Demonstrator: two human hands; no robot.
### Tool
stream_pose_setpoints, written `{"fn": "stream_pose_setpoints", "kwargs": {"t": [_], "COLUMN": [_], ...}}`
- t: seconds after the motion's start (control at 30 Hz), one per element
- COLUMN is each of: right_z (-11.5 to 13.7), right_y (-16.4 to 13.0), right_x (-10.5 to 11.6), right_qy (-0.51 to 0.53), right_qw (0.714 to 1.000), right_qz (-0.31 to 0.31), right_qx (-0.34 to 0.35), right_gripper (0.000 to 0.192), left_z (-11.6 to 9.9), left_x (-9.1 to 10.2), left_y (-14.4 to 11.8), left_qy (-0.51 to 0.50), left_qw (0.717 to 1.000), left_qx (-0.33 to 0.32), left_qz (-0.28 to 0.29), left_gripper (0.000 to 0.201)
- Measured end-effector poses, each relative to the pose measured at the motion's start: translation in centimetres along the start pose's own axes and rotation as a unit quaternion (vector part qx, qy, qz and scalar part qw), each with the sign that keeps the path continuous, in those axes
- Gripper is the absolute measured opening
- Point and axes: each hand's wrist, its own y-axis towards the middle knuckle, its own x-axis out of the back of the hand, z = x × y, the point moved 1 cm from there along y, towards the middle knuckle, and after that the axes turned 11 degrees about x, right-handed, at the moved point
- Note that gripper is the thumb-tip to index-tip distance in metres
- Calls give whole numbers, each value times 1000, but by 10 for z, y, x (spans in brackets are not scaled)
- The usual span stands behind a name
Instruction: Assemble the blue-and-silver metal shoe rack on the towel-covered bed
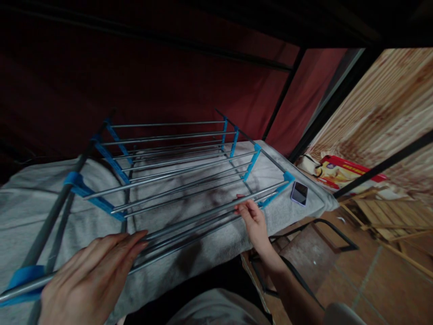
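Pinching the front rod with our right hand, left hand over it (grip unclear), we'd guess the metal-tube rack under and beyond both is light, slick, best held by the blue brackets.

Left fingers extended, right fingers curled

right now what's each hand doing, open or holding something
Left hand: fingers laid over the upper silver metal front rod; grip cannot be told.
Right hand: thumb and fingertips closed on the same rod.
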Motion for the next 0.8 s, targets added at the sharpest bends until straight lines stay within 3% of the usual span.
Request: {"fn": "stream_pose_setpoints", "kwargs": {"t": [0.1, 0.3, 0.8], "right_z": [1, -7, 4], "right_y": [3, 3, 2], "right_x": [1, 10, 7], "right_qy": [34, 61, 117], "right_qw": [999, 997, 990], "right_qz": [-5, 0, 6], "right_qx": [-28, -44, -73], "right_gripper": [32, 27, 29], "left_z": [-8, -14, -22], "left_x": [2, 3, 4], "left_y": [0, 0, 0], "left_qy": [24, 35, 69], "left_qw": [999, 998, 996], "left_qx": [-27, -48, -49], "left_qz": [20, -1, -5], "left_gripper": [25, 21, 24]}}
